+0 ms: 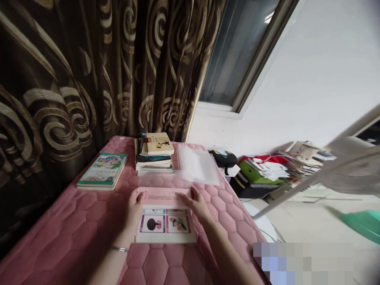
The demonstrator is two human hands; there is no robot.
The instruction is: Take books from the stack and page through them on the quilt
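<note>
- Left hand (135, 204): partly closed, pinching the left edge of the book (168, 227), thumb on top.
- Right hand (198, 202): partly closed at the book's far right corner, thumb laid over the pink strip (163, 197), other fingers curled at the edge.
- Book position: near centre of the pink mattress (89, 233), between both hands, picture panels facing up. A clear sheet (164, 181) extends past its far edge; blur hides how the two are joined.
- Risk, creasing: uneven pull between the hands could wrinkle the clear sheet or set it crooked.
- Risk, slipping: smooth plastic under a light thumb could let the book slide or tilt on the soft padding.
- Risk, spillage: the loose plastic sheets (198, 164) lie far right, near the mattress edge; a brush from the right arm could push them off.
- Risk, toppling: a bump could shift the uneven book stack (154, 158) at the far side.
- Green book (102, 170): far left, lying flat, apart from both hands.
</note>
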